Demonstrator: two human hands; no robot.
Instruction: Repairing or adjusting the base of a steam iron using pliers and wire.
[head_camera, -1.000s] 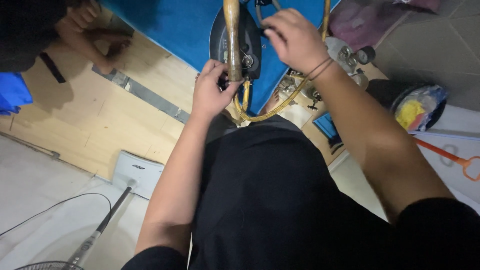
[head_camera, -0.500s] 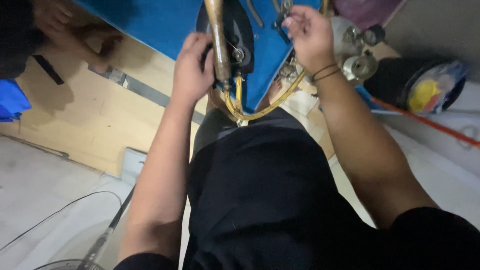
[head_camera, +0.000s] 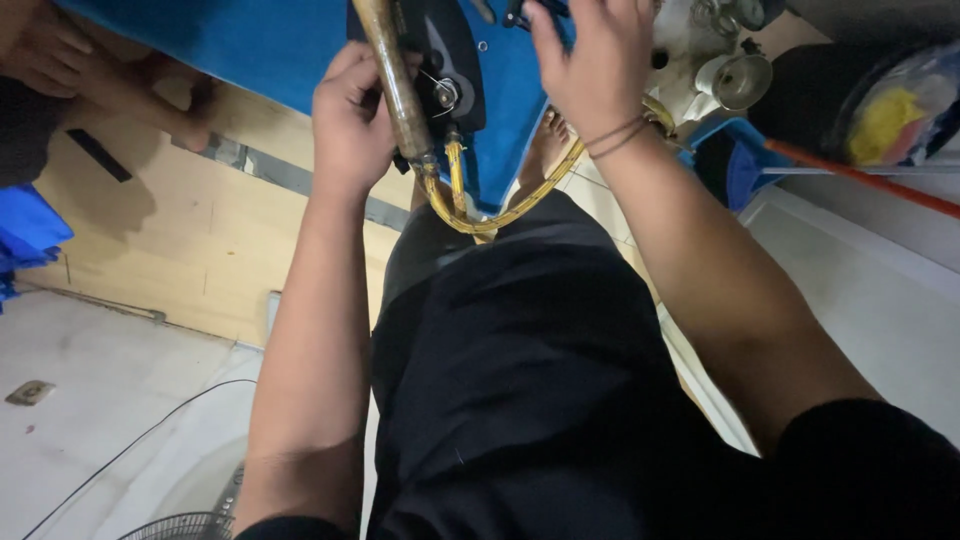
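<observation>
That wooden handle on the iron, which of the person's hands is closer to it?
Left. The left hand rests against the wooden handle, fingers curled beside it. The right hand is off to the handle's right, over the blue cloth, apart from it.

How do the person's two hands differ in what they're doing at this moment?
The left hand is curled beside the iron's wooden handle, touching it; the right hand lies spread, fingers extended, on the blue cloth. Only the right wrist wears thin bands. Both are bare.

Pale tiled floor (head_camera: 90, 380); wooden tabletop (head_camera: 150, 250); fan grille (head_camera: 185, 525) below.
</observation>
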